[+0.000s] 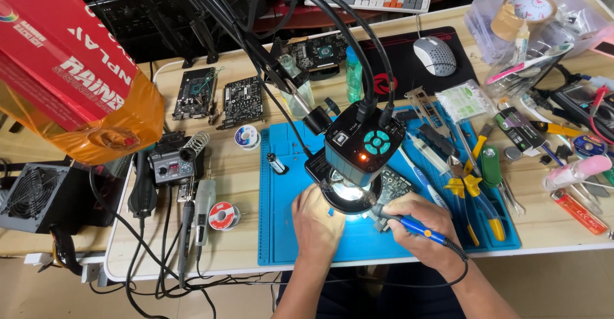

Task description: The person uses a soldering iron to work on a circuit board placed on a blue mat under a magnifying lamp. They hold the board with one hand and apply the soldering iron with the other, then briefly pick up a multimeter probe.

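A: What is the right hand (419, 226) doing?

B: It is gripping a blue soldering iron (416, 225), fingers curled around the handle like a pen, and it is pointing the tip left, in under the ring light of the microscope camera (358, 149). The cord is trailing off past the wrist.

A: And the left hand (316, 220)?

B: It is lying knuckles-up just left of the lit spot, fingers bent down toward the work. The camera head is covering the fingertips, so I cannot tell whether they are pinching something or only steadying.

A: Where is the work itself?

B: A dark circuit board (395, 183) is sitting on the blue mat (284, 229), mostly hidden beneath the lens, between the 2 hands.

A: How far along is it?

B: I am judging it as mid-way: iron in place at the board, joint itself hidden. Nothing is showing it finished.

A: Around them?

B: Yellow-handled pliers (476, 194) are lying right of the hand, a solder spool (224, 216) and a soldering station (171, 164) to the left, and 3 more boards near the table's far edge.
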